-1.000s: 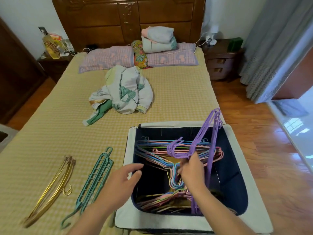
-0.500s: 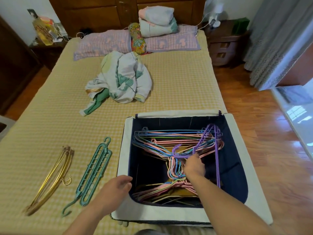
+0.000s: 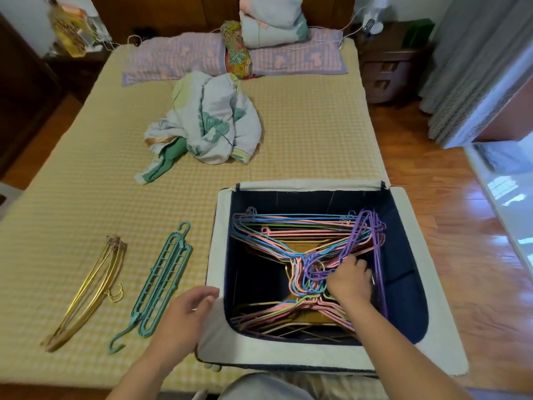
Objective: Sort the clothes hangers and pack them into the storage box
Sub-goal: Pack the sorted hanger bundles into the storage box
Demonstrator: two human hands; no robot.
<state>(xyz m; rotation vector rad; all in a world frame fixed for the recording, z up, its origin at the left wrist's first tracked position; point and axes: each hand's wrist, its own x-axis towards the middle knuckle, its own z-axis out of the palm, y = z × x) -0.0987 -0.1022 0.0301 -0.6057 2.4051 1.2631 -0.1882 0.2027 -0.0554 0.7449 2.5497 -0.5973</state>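
The open fabric storage box (image 3: 215,255), white outside with a dark blue lining, sits on the yellow checked bed cover (image 3: 86,203) at the near right corner of the bed. Inside it lies a stack of thin pink, blue and green wire hangers (image 3: 288,235), spread toward the far wall of the box, with a second cluster along the near wall.

The right hand (image 3: 350,280) is down inside the box, right of centre. Its fingers are curled around the hooks of a bundle of purple wire hangers (image 3: 364,229), whose frames rest over the stack and extend toward the far right corner of the box and down along its right wall.

The left hand (image 3: 184,313) is at the box's left wall near the near left corner. Its fingers are relaxed and loosely spread, gripping nothing; contact with the wall cannot be determined.

On the bed cover left of the box lie two teal plastic multi-hole hangers (image 3: 161,287), side by side and just beside the box. Further left lies a bundle of curved gold metal hangers (image 3: 86,293), toward the near left edge.

A crumpled white and green patterned cloth (image 3: 213,122) lies at the centre of the bed.
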